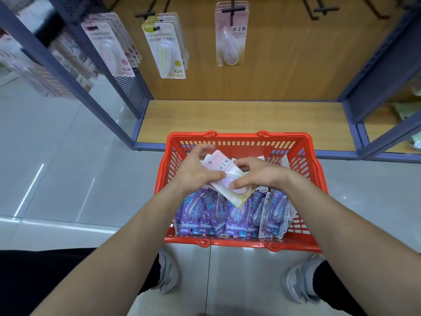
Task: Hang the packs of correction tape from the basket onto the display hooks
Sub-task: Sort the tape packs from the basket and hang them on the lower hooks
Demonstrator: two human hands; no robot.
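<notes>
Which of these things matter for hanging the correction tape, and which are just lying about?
Job: basket; pink packs, gripped by left hand and right hand; purple packs; empty hook; hung packs.
Lying about: left-rack goods; green goods, right shelf.

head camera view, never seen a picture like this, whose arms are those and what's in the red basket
There is no machine here. One camera worn on a person's head looks forward and down, so the bare arms are that person's own. The left hand and right hand together hold a small bundle of pale packs of correction tape above a red basket on the floor. Purple packs stand inside the basket. Behind it is a display rack: packs already hang on three hooks, such as the pink pack, and a hook at upper right is bare.
</notes>
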